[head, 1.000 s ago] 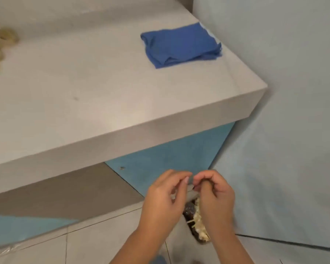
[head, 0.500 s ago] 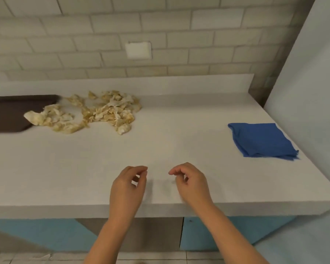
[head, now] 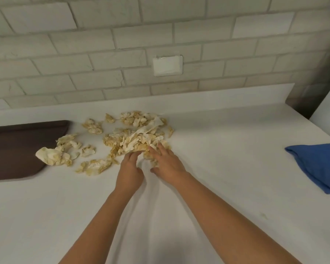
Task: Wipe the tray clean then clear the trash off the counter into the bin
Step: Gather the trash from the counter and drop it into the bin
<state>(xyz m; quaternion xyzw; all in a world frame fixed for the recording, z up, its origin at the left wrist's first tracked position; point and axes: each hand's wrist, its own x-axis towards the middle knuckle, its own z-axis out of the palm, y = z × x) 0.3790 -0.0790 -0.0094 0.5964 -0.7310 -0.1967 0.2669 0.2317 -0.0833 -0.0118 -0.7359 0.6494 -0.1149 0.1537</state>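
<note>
Head view. Crumpled, yellow-stained paper scraps (head: 137, 136) lie scattered on the white surface (head: 227, 149) near the tiled wall (head: 103, 44), a few overlapping the right edge of the brown tray (head: 17, 147). Both hands meet at the near edge of the heap. The right hand (head: 166, 161) is cupped over the scraps, a wad caught between thumb and curved fingers. The left hand (head: 130, 166) reaches into the scraps, fingertips buried; its grip cannot be told. A folded blue cloth (head: 316, 164) rests well apart, far right.
</note>
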